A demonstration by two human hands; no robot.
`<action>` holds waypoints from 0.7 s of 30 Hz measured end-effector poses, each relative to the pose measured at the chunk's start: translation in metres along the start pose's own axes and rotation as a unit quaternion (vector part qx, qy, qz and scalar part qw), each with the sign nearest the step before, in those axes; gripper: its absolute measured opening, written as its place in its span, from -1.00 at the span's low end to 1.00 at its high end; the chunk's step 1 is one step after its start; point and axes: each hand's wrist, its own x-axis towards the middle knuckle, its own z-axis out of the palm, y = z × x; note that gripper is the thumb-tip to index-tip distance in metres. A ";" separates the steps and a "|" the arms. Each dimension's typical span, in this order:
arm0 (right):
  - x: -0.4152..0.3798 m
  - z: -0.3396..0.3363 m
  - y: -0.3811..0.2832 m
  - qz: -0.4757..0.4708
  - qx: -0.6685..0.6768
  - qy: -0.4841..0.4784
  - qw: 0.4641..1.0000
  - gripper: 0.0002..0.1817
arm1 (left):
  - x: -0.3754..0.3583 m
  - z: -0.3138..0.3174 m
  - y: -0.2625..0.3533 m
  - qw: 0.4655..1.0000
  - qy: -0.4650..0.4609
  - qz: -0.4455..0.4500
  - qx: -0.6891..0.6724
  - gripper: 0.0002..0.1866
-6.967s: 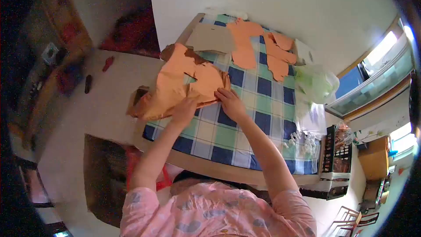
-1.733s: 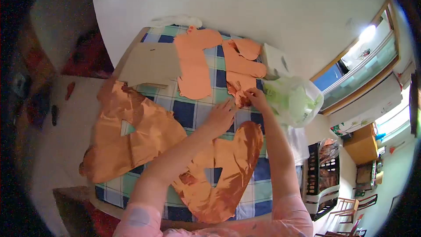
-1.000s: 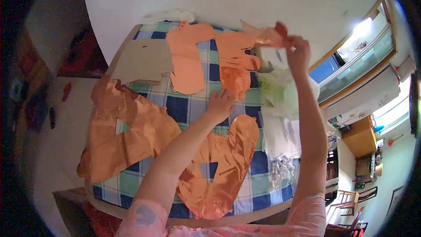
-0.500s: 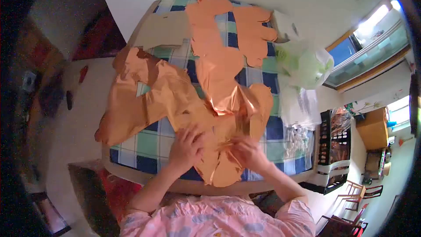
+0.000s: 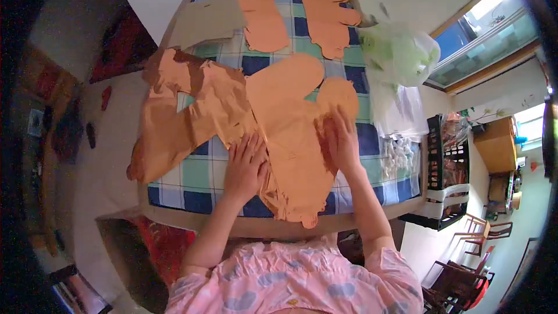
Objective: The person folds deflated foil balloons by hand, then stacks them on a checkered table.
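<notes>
A large copper-coloured foil piece with rounded lobes lies spread on the checked cloth in front of me. My left hand rests on its left edge, palm down, fingers apart. Near its right edge, my right hand lies with fingers stretched over a rumpled part. Another crumpled foil piece sits to the left, touching the large one. Two flat foil pieces, one curved and one with finger-like lobes, lie at the far side of the table.
Grey-brown cardboard lies at the far left of the table. Clear plastic bags and crumpled white plastic line the right side. A black crate stands beyond the right edge, with chairs farther off.
The shiny, folded middle foil now lies flatter and spread out, apart from the curved piece behind. My right hand has moved forward and opened out. The view has shifted slightly.
</notes>
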 end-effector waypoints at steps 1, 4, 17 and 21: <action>0.002 0.013 0.021 0.011 -0.049 0.010 0.999 -0.55 | 0.003 0.002 -0.003 1.000 0.011 -0.001 -0.004 -0.50; 0.007 0.028 0.040 0.027 -0.143 0.023 0.989 -0.51 | 0.006 0.009 -0.005 0.996 0.078 -0.022 -0.048 -0.50; 0.006 0.026 0.041 0.037 -0.084 0.078 0.993 -0.58 | -0.008 0.018 0.044 0.976 -0.117 0.174 -0.058 -0.43; 0.007 0.026 0.040 0.035 -0.102 0.085 0.990 -0.61 | -0.012 0.015 0.037 0.976 -0.107 0.183 -0.059 -0.42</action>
